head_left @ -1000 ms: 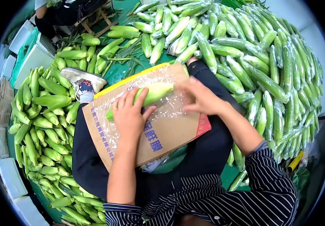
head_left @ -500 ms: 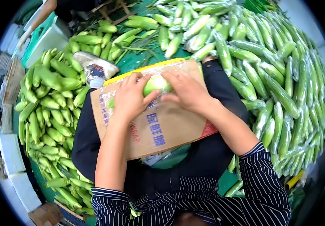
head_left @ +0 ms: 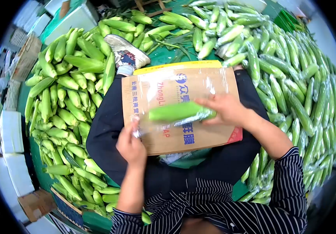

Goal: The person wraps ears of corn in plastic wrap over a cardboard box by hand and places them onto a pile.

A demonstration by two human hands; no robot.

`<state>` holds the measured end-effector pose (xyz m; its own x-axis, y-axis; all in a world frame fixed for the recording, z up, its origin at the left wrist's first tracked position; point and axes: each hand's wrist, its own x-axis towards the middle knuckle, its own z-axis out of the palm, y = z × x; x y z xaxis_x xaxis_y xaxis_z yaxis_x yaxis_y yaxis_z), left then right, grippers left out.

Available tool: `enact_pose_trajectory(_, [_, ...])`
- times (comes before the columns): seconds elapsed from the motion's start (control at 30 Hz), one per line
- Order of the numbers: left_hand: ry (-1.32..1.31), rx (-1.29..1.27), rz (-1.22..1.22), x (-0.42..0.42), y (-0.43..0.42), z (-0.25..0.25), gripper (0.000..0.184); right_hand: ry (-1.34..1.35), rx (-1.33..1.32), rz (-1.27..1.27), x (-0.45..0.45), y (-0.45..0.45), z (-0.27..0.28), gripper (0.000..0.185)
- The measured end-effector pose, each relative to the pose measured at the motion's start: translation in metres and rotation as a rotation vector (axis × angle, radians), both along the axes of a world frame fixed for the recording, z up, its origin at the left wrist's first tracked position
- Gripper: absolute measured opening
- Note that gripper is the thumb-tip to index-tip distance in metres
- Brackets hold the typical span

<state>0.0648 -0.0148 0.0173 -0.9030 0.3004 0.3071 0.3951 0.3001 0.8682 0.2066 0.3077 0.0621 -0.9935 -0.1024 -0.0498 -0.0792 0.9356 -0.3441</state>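
Observation:
An ear of corn point(head_left: 172, 112) in its green husk, blurred by motion, lies crosswise just over the cardboard box point(head_left: 152, 142) on my lap. Clear film glints around its right part. My right hand point(head_left: 228, 112) grips the ear's right end between thumb and fingers. To the left of the ear, my left hand point(head_left: 132, 144) is closed in a pinch, with shiny plastic wrap point(head_left: 137, 132) at its fingertips. Blue and red printing covers the box top, and a yellow strip point(head_left: 179, 67) runs along its far edge.
Unwrapped ears of corn point(head_left: 68, 105) are heaped on my left. On my right lies a large pile of film-wrapped corn point(head_left: 292, 93). My shoe point(head_left: 127, 52) rests beside the left heap. White foam boxes point(head_left: 18, 156) stand at far left, a green basket point(head_left: 285, 20) at back right.
Both hands were together over the corn at the box's far side. Now they are apart and nearer me, the corn stretched crosswise in my right hand. The view has shifted left.

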Motion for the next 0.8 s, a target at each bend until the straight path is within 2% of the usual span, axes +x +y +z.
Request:
enact_pose_trajectory(0.07, [0.076,-0.073,-0.21,0.041,0.014,0.012,0.029,-0.081,-0.151,0.039,0.02,-0.029,-0.001,0.08])
enact_pose_trajectory(0.1, [0.167,-0.218,-0.257,0.051,0.029,0.006,0.035,-0.044,-0.204,0.047,0.023,-0.038,-0.008,0.079])
enact_pose_trajectory(0.2, [0.132,-0.737,-0.522,0.02,0.071,0.026,0.044,0.075,0.179,-0.043,0.011,-0.035,0.016,0.081])
enact_pose_trajectory(0.23, [0.288,-0.872,-0.456,0.002,0.095,0.023,0.047,0.204,0.158,-0.123,0.0,-0.028,0.018,0.079])
enact_pose_trajectory(0.27, [0.452,-0.856,-0.408,-0.023,0.123,0.024,0.046,0.337,0.139,-0.203,-0.013,-0.019,0.021,0.076])
enact_pose_trajectory(0.3, [0.657,-0.865,-0.287,-0.048,0.153,0.023,0.043,0.256,0.033,-0.205,-0.028,-0.011,0.019,0.074])
enact_pose_trajectory(0.33, [0.72,-0.772,-0.275,-0.073,0.18,0.039,0.037,0.186,-0.074,-0.202,-0.043,-0.003,0.014,0.071])
enact_pose_trajectory(0.37, [0.709,-0.804,-0.231,-0.091,0.204,0.044,0.034,0.267,-0.014,-0.216,-0.053,0.0,0.003,0.071])
enact_pose_trajectory(0.4, [0.451,-0.796,-0.308,-0.094,0.218,0.053,0.036,0.344,0.048,-0.226,-0.06,0.005,-0.012,0.071])
enact_pose_trajectory(0.43, [0.153,-0.632,-0.422,-0.094,0.22,0.054,0.035,0.422,0.116,-0.229,-0.069,0.013,-0.021,0.071])
enact_pose_trajectory(0.47, [-0.149,-0.468,-0.53,-0.087,0.21,0.049,0.035,0.365,0.09,-0.237,-0.078,0.021,-0.022,0.07])
enact_pose_trajectory(0.53, [0.538,-0.522,-0.578,-0.058,0.179,0.027,0.042,0.24,0.024,-0.243,-0.088,0.03,-0.027,0.069])
enact_pose_trajectory(0.57, [0.65,-0.553,-0.564,-0.047,0.17,0.025,0.047,0.181,-0.041,-0.175,-0.086,0.031,-0.03,0.068])
enact_pose_trajectory(0.6, [0.755,-0.588,-0.539,-0.041,0.161,0.023,0.052,0.043,-0.164,-0.155,-0.077,0.023,-0.01,0.064])
enact_pose_trajectory(0.63, [0.953,-0.545,-0.504,-0.041,0.154,0.019,0.052,0.0,-0.25,-0.104,-0.067,0.018,-0.004,0.064])
enact_pose_trajectory(0.67, [0.864,-0.569,-0.566,-0.039,0.146,0.021,0.051,-0.043,-0.334,-0.058,-0.062,0.015,0.002,0.065])
enact_pose_trajectory(0.73, [0.697,-0.593,-0.694,-0.028,0.135,0.033,0.051,-0.291,-0.277,-0.041,-0.06,0.013,0.021,0.063])
enact_pose_trajectory(0.77, [0.601,-0.632,-0.717,-0.02,0.133,0.043,0.043,-0.41,-0.247,-0.04,-0.059,0.012,0.032,0.063])
enact_pose_trajectory(0.8, [0.479,-0.725,-0.771,-0.016,0.134,0.056,0.04,-0.38,-0.187,-0.055,-0.065,0.015,0.043,0.062])
